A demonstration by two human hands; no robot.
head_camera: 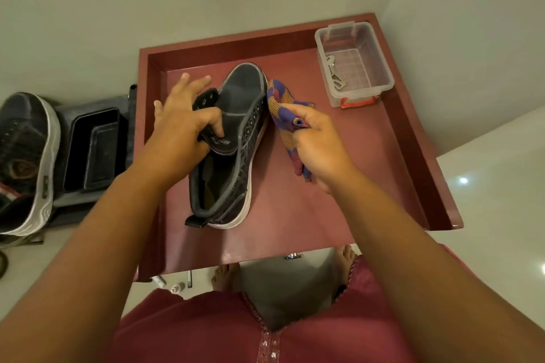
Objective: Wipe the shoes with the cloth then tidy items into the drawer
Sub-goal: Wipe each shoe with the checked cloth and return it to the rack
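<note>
Dark canvas shoe [236, 127] gripped by left hand [180, 124], striped woven cloth [283, 109] bunched in right hand [318, 144]

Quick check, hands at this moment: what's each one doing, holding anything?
Left hand: closed on the tongue of the dark shoe, other fingers spread.
Right hand: closed, grip on the striped cloth beside the shoe.

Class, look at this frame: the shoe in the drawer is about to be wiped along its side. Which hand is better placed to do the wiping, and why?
The right hand: it already grips the cloth, which touches the shoe beside the eyelets. The left hand is occupied holding the shoe's tongue, steadying it.
</note>
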